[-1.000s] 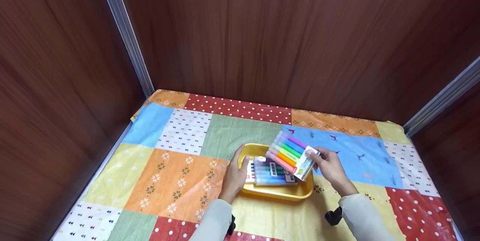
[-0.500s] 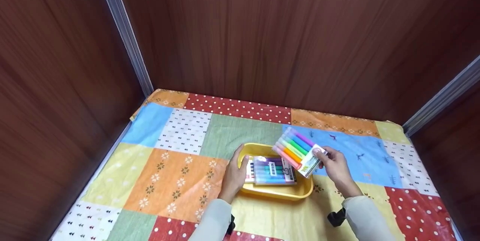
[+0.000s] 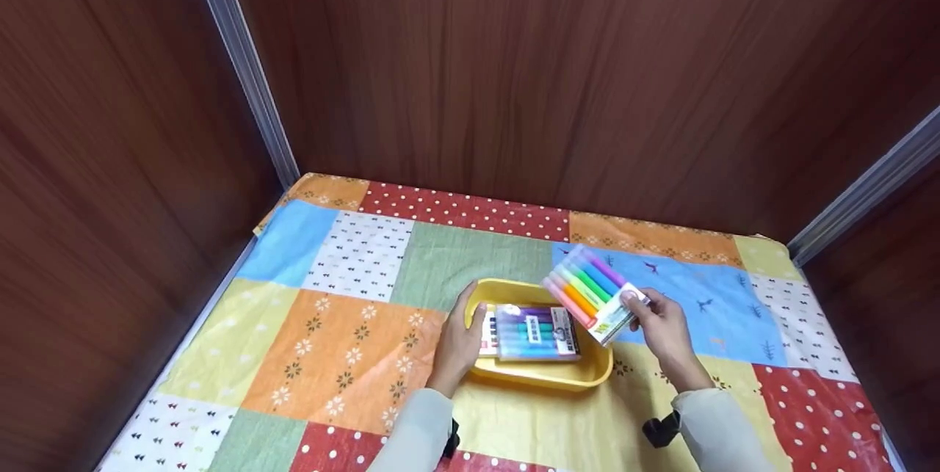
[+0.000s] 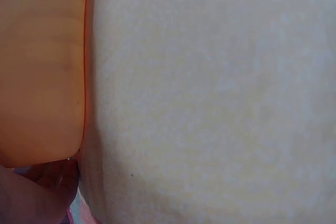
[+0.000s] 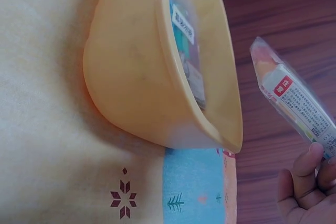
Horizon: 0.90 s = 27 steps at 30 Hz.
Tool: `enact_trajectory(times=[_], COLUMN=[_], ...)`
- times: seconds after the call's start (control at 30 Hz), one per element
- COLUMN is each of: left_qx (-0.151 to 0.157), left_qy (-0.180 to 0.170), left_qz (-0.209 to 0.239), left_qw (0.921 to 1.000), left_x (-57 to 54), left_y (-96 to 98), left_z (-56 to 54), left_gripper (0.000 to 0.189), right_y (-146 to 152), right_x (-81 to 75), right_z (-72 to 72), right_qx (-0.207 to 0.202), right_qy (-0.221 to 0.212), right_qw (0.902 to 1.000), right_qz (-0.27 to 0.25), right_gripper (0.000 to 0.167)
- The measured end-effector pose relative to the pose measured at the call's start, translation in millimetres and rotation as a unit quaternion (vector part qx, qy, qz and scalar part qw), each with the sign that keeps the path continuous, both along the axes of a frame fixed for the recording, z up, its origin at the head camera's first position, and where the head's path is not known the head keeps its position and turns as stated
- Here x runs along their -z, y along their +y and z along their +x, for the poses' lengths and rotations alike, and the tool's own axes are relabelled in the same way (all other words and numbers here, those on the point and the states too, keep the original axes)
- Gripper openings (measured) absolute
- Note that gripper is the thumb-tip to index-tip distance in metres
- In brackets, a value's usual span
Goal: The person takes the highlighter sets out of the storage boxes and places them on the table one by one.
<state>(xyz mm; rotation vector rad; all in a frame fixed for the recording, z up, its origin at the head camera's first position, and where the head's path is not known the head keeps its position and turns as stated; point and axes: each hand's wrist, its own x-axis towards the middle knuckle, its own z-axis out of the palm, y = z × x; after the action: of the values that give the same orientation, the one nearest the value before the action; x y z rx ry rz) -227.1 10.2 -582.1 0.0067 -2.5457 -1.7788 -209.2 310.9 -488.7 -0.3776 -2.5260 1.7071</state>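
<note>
My left hand (image 3: 460,346) holds the left end of a yellow plastic basket (image 3: 543,378), thumb over the rim and fingers along the outer wall. In the left wrist view, the basket's wall (image 4: 42,77) fills the upper left beside part of the hand (image 4: 39,198). Above the basket's right end, my right hand (image 3: 668,336) pinches a clear pack of colourful markers (image 3: 587,292) by its white label end, thumb on top. The right wrist view shows this pack (image 5: 299,98) tilted and apart from the basket. Inside the basket lies another marker pack (image 3: 536,336), overlapping a white-labelled pack (image 3: 489,336).
A patchwork-print cloth (image 3: 352,347) covers the table under the basket. Dark wood-grain panels (image 3: 455,75) with metal corner strips (image 3: 246,53) stand close behind the table and on both sides.
My right hand has moved right and slightly farther back with the marker pack, uncovering more of the pack inside the basket. The left hand stays at the basket's left end.
</note>
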Motion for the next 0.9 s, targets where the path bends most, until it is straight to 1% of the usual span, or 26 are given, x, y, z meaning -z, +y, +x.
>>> enact_trajectory(times=[0.23, 0.53, 0.8, 0.9], left_qx=[-0.003, 0.003, 0.002, 0.003], left_qy=[0.000, -0.001, 0.006, 0.008], left_qz=[-0.003, -0.005, -0.003, -0.002], left_qw=[1.0000, 1.0000, 1.0000, 1.0000], left_x=[-0.3, 2.0, 1.5, 1.5], left_y=[0.2, -0.8, -0.8, -1.1], left_z=[-0.3, -0.5, 0.6, 0.9], left_gripper=[0.050, 0.051, 0.051, 0.050], right_y=[4.3, 10.8, 17.1, 18.8], right_x=[3.3, 8.9, 12.2, 12.4], right_z=[4.8, 11.8, 16.2, 17.2], right_qx=[0.014, 0.043, 0.079, 0.086], right_qy=[-0.014, -0.008, -0.009, -0.008], right_qw=[0.9998, 0.9990, 0.9968, 0.9961], right_qz=[0.009, -0.005, -0.013, -0.016], right_gripper=[0.039, 0.040, 0.034, 0.033])
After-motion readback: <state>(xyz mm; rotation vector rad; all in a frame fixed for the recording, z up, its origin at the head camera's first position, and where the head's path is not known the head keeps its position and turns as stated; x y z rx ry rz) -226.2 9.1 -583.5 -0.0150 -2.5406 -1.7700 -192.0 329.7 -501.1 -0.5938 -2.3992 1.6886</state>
